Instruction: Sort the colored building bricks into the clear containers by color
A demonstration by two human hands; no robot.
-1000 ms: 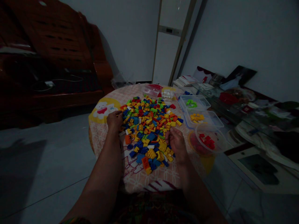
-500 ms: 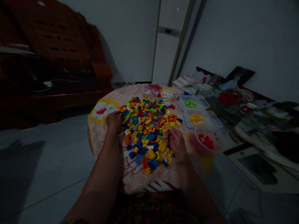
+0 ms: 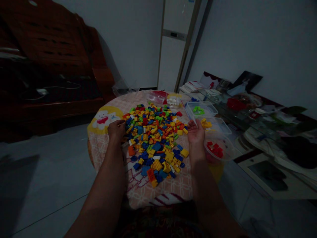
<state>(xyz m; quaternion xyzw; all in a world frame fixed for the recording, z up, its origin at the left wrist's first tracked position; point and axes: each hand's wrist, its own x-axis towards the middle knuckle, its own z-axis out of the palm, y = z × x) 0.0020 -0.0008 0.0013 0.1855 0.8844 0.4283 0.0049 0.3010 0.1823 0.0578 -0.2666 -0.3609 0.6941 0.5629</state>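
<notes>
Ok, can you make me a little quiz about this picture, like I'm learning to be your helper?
1. Fill in: the clear box between the green pieces and the red pieces holds ____.
2. Which hand is nearer those red pieces?
3. True or false: the left hand is right by the left edge of the big pile of blocks.

Key:
1. Yellow pieces.
2. The right hand.
3. True.
</notes>
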